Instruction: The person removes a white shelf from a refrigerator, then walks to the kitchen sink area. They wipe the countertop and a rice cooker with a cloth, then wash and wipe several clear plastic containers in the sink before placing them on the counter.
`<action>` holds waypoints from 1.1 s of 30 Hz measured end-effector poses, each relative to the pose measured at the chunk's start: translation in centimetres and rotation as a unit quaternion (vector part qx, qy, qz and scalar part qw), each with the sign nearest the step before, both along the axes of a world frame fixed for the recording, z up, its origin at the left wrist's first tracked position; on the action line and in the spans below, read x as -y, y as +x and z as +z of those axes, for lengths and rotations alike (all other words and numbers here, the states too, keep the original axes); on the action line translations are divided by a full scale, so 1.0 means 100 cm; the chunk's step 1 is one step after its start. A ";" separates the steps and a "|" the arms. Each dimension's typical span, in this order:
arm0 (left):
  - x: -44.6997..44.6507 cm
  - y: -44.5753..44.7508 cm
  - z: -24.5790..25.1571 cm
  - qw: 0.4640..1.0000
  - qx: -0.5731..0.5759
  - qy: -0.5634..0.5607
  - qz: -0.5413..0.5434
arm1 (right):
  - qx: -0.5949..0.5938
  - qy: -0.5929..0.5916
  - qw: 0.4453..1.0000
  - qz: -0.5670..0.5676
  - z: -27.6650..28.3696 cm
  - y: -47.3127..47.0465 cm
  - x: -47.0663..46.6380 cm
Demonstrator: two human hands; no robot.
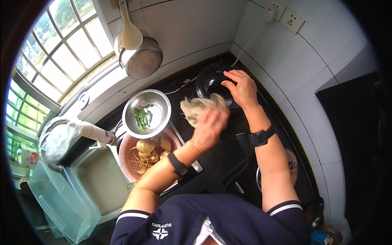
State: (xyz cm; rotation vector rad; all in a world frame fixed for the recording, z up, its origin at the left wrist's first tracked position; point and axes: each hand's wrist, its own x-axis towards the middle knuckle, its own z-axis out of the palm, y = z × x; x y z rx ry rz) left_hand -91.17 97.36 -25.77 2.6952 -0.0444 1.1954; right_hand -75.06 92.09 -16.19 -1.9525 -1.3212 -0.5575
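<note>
My left hand (211, 125), blurred by motion, grips a crumpled beige cloth (197, 108) over the black countertop (211, 162). My right hand (242, 88) is held with fingers spread at a glossy black rounded appliance (211, 81) in the corner; whether the fingertips touch it cannot be told. To the left of the cloth, a steel colander (167, 119) has green chili-like pods (142, 118) in it. Below the colander, a pink plastic basket (124, 156) contains brown knobbly roots (147, 147).
A sink (98, 180) with a white faucet (95, 133) lies left, beside translucent teal bins (61, 202). A steel pot (142, 58) and a white rice paddle (131, 36) hang on the wall. A white cord (245, 47) runs from the socket (291, 20) into the corner.
</note>
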 end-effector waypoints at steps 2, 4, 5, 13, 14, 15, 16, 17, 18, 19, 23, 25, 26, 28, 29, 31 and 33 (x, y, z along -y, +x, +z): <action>0.029 -0.002 -0.026 0.990 -0.081 0.048 -0.102 | 0.024 -0.025 0.999 -0.018 0.000 -0.002 0.005; 0.041 -0.009 -0.047 0.966 -0.180 -0.009 -0.184 | -0.070 0.037 0.997 0.017 0.001 -0.004 0.021; 0.046 -0.013 -0.056 0.935 -0.280 -0.066 -0.206 | -0.129 0.057 0.990 0.024 0.002 -0.003 0.031; 0.106 0.006 -0.093 0.928 -0.155 -0.170 -0.293 | -0.552 0.243 0.781 -0.158 -0.054 -0.038 0.135; 0.108 0.015 -0.101 0.917 -0.247 -0.087 -0.300 | -0.557 0.243 0.782 -0.141 -0.060 -0.041 0.138; 0.106 0.021 -0.109 0.889 -0.334 -0.005 -0.313 | -0.563 0.240 0.780 -0.132 -0.064 -0.042 0.139; 0.100 0.026 -0.117 0.895 -0.323 0.044 -0.305 | -0.573 0.238 0.773 -0.131 -0.066 -0.043 0.140; 0.094 0.024 -0.123 0.912 -0.303 0.001 -0.276 | -0.557 0.222 0.792 -0.117 -0.066 -0.043 0.143; 0.084 0.022 -0.128 0.918 -0.312 -0.034 -0.242 | -0.541 0.207 0.809 -0.107 -0.064 -0.042 0.145; 0.076 0.013 -0.130 0.919 -0.321 -0.078 -0.214 | -0.531 0.188 0.821 -0.098 -0.062 -0.043 0.148; 0.023 -0.047 -0.128 0.940 -0.341 0.030 0.022 | -0.541 0.201 0.811 -0.101 -0.056 -0.050 0.163; 0.000 -0.048 -0.131 0.937 -0.333 0.018 0.106 | -0.572 0.206 0.789 -0.087 -0.059 -0.060 0.163; -0.011 -0.044 -0.134 0.935 -0.334 0.027 0.113 | -0.584 0.211 0.780 -0.078 -0.062 -0.065 0.160; -0.029 -0.030 -0.143 0.953 -0.270 0.042 0.130 | -0.597 0.191 0.777 -0.059 -0.068 -0.075 0.154; -0.040 -0.022 -0.147 0.947 -0.275 0.040 0.163 | -0.598 0.176 0.781 -0.042 -0.069 -0.078 0.152; -0.066 -0.007 -0.148 0.937 -0.255 0.004 0.238 | -0.590 0.170 0.788 -0.044 -0.069 -0.082 0.151; -0.086 0.005 -0.143 0.878 -0.360 0.130 0.286 | -0.601 0.173 0.779 -0.046 -0.067 -0.083 0.154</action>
